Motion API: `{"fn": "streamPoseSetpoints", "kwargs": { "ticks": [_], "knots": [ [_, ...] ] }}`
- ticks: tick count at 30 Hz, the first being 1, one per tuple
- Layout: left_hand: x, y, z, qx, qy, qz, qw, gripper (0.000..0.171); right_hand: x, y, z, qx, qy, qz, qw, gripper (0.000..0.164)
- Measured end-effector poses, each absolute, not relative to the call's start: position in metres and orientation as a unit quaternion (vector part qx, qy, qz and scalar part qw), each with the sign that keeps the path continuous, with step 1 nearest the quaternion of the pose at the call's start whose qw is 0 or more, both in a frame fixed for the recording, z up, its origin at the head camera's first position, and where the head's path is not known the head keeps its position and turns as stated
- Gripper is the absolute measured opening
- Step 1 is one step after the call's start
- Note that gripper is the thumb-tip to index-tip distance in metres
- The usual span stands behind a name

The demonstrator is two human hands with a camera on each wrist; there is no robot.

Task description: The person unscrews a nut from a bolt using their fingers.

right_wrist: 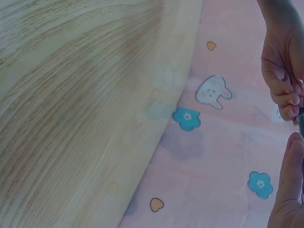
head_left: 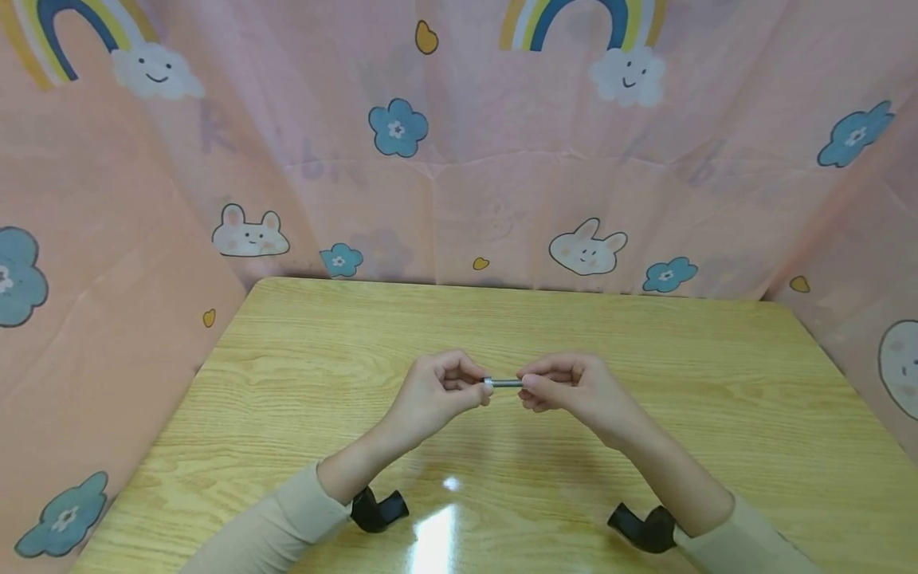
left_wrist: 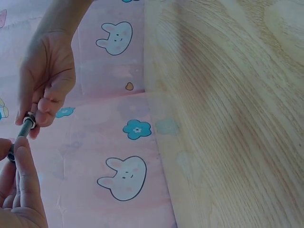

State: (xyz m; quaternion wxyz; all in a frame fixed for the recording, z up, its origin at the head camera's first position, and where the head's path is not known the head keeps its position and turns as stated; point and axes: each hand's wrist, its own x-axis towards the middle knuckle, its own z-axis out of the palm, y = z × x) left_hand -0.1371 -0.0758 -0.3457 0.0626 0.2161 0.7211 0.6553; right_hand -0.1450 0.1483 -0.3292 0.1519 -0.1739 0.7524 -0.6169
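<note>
Both hands meet on one metal bolt [head_left: 506,383], held lengthwise above the wooden table [head_left: 344,327]. My left hand [head_left: 441,391] pinches the bolt's left end between thumb and fingertips; in the left wrist view a dark, thicker end piece [left_wrist: 11,153] shows there. With thumb and fingers, my right hand [head_left: 581,391] pinches the other end. A nut-like metal ring [left_wrist: 30,119] sits by those fingertips, partly covered by them. Bare threaded shank [left_wrist: 23,129] shows between the two hands. The right wrist view catches just a sliver of the bolt [right_wrist: 301,119] at its edge.
Pink patterned cloth [head_left: 459,191] hangs behind the table and along both sides. A black wrist mount [head_left: 376,510] sits by the left sleeve, another black mount [head_left: 644,528] by the right. Light glares off the tabletop near the front.
</note>
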Motion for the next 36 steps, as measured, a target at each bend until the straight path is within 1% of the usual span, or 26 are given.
{"fn": "streamPoseSetpoints", "kwargs": {
  "ticks": [5,7,9,12,18,24,27,31,36],
  "knots": [
    [-0.1366,-0.0764,-0.3445,0.211,0.723,0.654,0.065,0.01,-0.1447,0.1499,-0.3313,-0.199,0.751,-0.618,0.123,0.024],
    [-0.1368,-0.0769,-0.3448,0.209,0.723,0.655,0.065,0.01,-0.1449,0.1501,-0.332,-0.205,0.747,-0.621,0.12,0.026],
    [-0.1372,-0.0774,-0.3454,0.207,0.723,0.656,0.066,0.01,-0.1451,0.1503,-0.3322,-0.206,0.746,-0.621,0.123,0.032],
    [-0.1377,-0.0774,-0.3462,0.203,0.723,0.657,0.066,0.01,-0.1456,0.1499,-0.3314,-0.191,0.751,-0.618,0.132,0.037],
    [-0.1376,-0.0774,-0.3465,0.2,0.722,0.659,0.067,0.011,-0.1476,0.1469,-0.3302,-0.168,0.754,-0.617,0.149,0.031],
    [-0.1377,-0.0776,-0.3459,0.198,0.722,0.659,0.071,0.011,-0.147,0.1498,-0.3328,-0.188,0.746,-0.626,0.127,0.026],
    [-0.138,-0.0777,-0.3459,0.196,0.721,0.66,0.074,0.011,-0.1465,0.1516,-0.334,-0.206,0.74,-0.629,0.12,0.03],
    [-0.1379,-0.0778,-0.3463,0.192,0.718,0.665,0.077,0.01,-0.1472,0.1516,-0.3345,-0.207,0.743,-0.623,0.134,0.038],
    [-0.1377,-0.0776,-0.3461,0.192,0.718,0.665,0.076,0.01,-0.1486,0.149,-0.3332,-0.186,0.755,-0.609,0.154,0.033]
  ]
}}
